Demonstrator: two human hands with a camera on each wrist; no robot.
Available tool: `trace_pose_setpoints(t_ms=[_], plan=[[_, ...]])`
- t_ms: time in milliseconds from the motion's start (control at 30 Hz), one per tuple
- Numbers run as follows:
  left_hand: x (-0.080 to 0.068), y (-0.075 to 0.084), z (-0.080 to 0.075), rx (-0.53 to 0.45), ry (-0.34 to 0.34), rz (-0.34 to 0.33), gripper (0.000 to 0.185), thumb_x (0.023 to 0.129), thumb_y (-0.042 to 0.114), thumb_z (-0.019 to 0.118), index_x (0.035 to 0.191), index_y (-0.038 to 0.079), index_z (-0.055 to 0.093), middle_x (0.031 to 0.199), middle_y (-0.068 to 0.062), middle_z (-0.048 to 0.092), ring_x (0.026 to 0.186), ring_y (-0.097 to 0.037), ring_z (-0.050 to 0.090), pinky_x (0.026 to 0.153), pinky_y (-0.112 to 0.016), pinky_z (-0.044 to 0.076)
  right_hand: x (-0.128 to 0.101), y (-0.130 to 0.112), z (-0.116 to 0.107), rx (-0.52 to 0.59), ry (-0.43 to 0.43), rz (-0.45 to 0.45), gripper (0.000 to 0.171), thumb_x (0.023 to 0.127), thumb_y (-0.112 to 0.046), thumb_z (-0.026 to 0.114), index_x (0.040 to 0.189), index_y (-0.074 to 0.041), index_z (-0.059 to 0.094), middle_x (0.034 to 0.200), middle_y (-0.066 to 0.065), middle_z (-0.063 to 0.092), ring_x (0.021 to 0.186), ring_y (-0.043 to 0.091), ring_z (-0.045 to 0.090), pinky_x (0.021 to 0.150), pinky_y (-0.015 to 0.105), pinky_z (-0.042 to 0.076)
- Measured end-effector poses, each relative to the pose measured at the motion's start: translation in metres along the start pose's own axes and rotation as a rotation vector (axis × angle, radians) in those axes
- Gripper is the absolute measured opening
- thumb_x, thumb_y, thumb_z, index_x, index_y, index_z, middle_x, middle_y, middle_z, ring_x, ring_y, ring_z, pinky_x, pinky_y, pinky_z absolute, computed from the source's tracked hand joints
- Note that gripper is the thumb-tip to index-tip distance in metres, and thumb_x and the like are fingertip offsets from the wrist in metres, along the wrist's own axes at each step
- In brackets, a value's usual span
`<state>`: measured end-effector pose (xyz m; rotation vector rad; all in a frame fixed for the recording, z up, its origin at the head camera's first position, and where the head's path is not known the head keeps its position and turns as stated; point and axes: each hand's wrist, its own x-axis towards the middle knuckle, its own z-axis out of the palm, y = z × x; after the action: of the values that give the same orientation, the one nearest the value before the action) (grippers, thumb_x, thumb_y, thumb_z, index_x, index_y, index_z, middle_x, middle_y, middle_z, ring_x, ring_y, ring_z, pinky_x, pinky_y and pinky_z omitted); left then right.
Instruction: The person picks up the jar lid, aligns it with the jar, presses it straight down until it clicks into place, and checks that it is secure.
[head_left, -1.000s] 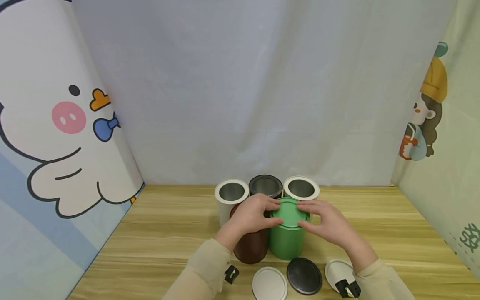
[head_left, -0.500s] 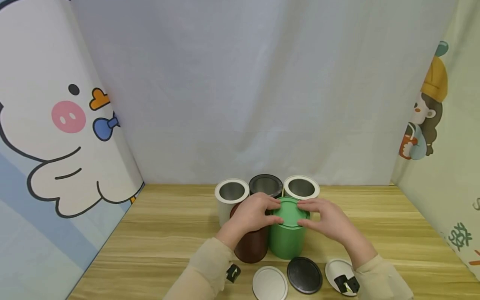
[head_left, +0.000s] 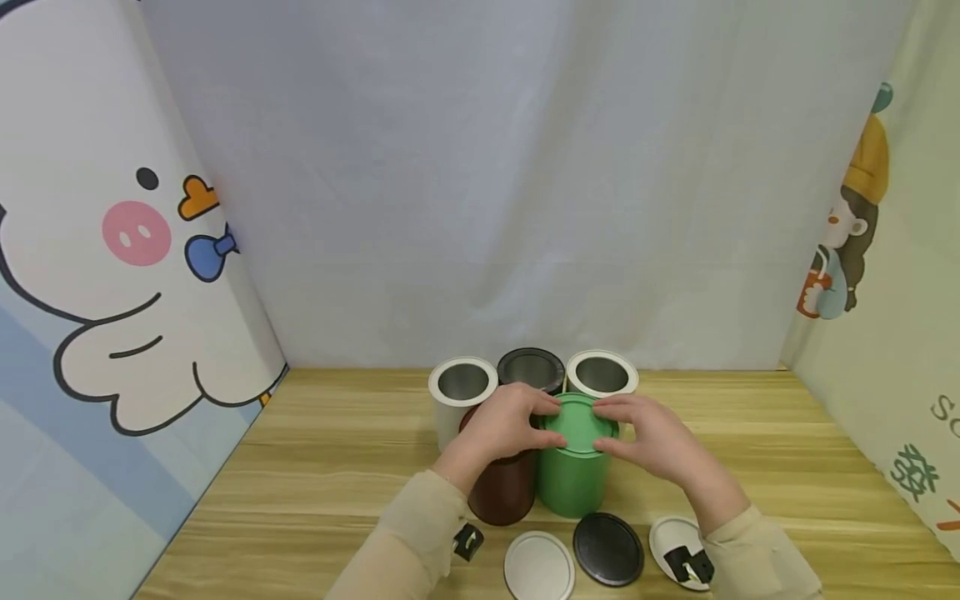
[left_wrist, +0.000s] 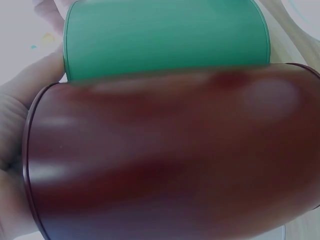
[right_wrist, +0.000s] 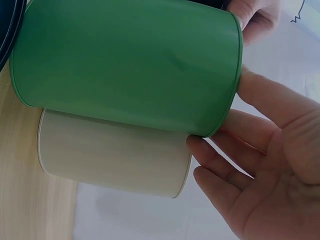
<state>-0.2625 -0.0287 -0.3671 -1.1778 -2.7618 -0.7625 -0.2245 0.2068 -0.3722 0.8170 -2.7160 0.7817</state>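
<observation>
A green can [head_left: 572,483] stands at the front of a cluster of cans, with its green lid [head_left: 581,423] on top. My left hand [head_left: 550,423] reaches over the brown can [head_left: 502,493] and pinches the lid's left rim between thumb and fingers. From the other side my right hand [head_left: 604,428] holds the right rim the same way. In the right wrist view its fingers [right_wrist: 260,100] lie against the edge of the green can [right_wrist: 125,65]. The left wrist view is filled by the brown can [left_wrist: 170,155], with the green can [left_wrist: 165,35] behind it.
Behind stand two open white cans [head_left: 462,385] [head_left: 602,375] and an open black can [head_left: 531,369]. Loose lids lie at the front edge of the wooden table [head_left: 330,467]: a white lid [head_left: 538,567], a black lid [head_left: 608,548] and another white lid [head_left: 666,533]. Printed cloth walls close in three sides.
</observation>
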Motion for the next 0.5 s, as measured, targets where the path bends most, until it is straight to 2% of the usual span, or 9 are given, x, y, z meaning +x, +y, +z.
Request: trace_pose_setpoints(t_ms=[500], plan=[[-0.0040,-0.0005,0.0041,0.010,0.014,0.006,0.043,0.088,0.029,0.077,0.125,0.008,0.070,0.127,-0.005,0.066,0.122,-0.019,0.059,0.097,-0.024,0.048,-0.0075,0.0036,0.0076,0.052,0.080,0.000,0.042,0.085,-0.020,0.079,0.121,0.002,0.069,0.125,0.019,0.063,0.116,0.042,0.057,0.096,0.059,0.045]])
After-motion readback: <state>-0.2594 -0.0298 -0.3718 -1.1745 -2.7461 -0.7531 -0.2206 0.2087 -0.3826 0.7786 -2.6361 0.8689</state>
